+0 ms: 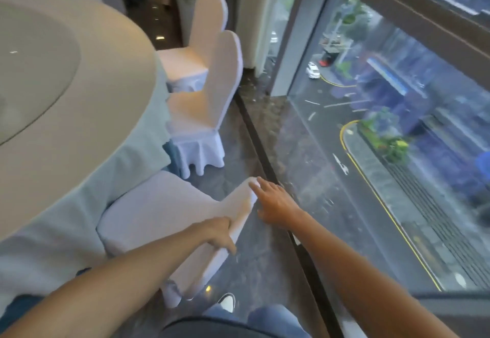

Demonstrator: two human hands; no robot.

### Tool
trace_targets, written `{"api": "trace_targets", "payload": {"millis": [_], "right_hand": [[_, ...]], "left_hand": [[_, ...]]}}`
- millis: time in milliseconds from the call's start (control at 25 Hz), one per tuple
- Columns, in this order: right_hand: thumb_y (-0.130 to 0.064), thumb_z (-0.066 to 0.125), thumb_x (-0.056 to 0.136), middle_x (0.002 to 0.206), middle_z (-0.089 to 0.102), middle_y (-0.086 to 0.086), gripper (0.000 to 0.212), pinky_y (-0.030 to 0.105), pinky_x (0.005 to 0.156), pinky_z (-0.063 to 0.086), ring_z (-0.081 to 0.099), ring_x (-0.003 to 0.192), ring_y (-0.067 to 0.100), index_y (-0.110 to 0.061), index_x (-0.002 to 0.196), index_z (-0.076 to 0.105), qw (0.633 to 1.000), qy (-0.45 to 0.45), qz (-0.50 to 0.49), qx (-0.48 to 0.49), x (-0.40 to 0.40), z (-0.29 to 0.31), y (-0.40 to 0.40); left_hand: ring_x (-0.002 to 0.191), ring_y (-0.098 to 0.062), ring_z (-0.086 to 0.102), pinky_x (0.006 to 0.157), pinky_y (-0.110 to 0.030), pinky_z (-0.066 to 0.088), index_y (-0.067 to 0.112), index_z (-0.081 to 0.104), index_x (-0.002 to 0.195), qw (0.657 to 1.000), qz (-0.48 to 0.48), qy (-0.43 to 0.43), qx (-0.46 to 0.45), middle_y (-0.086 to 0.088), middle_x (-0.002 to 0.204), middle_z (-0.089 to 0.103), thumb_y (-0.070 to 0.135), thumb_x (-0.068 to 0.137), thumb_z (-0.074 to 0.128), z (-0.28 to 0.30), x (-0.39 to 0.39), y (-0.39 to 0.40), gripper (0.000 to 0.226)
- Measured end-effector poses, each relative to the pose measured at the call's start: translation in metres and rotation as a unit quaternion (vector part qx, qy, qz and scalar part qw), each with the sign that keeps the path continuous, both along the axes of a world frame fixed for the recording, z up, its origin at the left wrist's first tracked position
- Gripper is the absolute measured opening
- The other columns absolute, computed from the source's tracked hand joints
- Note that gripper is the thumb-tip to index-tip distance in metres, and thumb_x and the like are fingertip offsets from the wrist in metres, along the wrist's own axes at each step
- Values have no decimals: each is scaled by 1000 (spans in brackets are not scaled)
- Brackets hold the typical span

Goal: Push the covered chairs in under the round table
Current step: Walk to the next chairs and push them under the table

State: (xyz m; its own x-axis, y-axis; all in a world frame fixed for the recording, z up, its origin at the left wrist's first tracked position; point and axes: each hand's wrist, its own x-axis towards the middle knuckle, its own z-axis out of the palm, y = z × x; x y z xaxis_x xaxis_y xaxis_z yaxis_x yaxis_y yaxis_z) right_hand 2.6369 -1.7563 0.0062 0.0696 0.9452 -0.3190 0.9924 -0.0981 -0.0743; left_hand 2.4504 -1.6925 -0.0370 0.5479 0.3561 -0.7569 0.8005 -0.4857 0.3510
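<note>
1. Three covered chairs show along the round table (66, 93): the nearest chair (159, 213) under my hands, a middle chair (204, 115) beyond it, and a far chair (201, 40) behind that. All three seats sit close against the table's hanging cloth (127, 168).

2. My left hand (218, 234) is wrapped over the top edge of the nearest chair's backrest, fingers curled down its rear face, so it holds the back firmly.

3. My right hand (275, 202) is spread wide and flat, fingertips (261, 182) touching the far corner of the same backrest. It grips nothing; it only rests there to press.

4. I judge this chair is the one being pushed in, with its seat already partly under the cloth.

5. Risk: the loose cover may slide over the frame under my flat right palm, so the push goes into fabric and the chair stays put.

6. Risk: pushing high on the backrest may tip the chair forward instead of sliding it, especially if a leg catches on the floor (238, 152) or its skirt.

7. Risk: uneven force from the two hands may swing the chair sideways into the middle chair, which stands just beside it.

8. Risk: the seat may drag the tablecloth inward and pull it askew.
</note>
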Motion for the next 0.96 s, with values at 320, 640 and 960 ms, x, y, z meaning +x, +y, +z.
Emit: {"api": "trace_targets", "payload": {"millis": [320, 640, 960], "right_hand": [[-24, 64, 80, 129, 61, 0, 53, 45, 104, 37, 56, 120, 28, -27, 132, 53, 944, -44, 312, -96, 26, -56, 82], [-18, 58, 78, 103, 69, 1, 28, 32, 78, 44, 64, 95, 26, -20, 105, 66, 916, -8, 399, -40, 31, -66, 94], [-18, 57, 76, 102, 71, -2, 35, 31, 77, 45, 65, 92, 22, -23, 109, 67, 905, -31, 425, -18, 53, -69, 208]], "left_hand": [[103, -24, 62, 90, -39, 53, 27, 47, 132, 982, 170, 8, -76, 1, 119, 64, 41, 51, 75, 8, 4, -4, 87], [115, -27, 61, 84, -34, 50, 34, 54, 137, 863, 492, -73, 85, 3, 127, 64, 24, 72, 58, 7, 15, -80, 66], [99, -26, 66, 70, -30, 40, 43, 56, 134, 838, 504, -39, 207, 4, 111, 72, 23, 82, 57, -8, 60, 0, 56]]}}
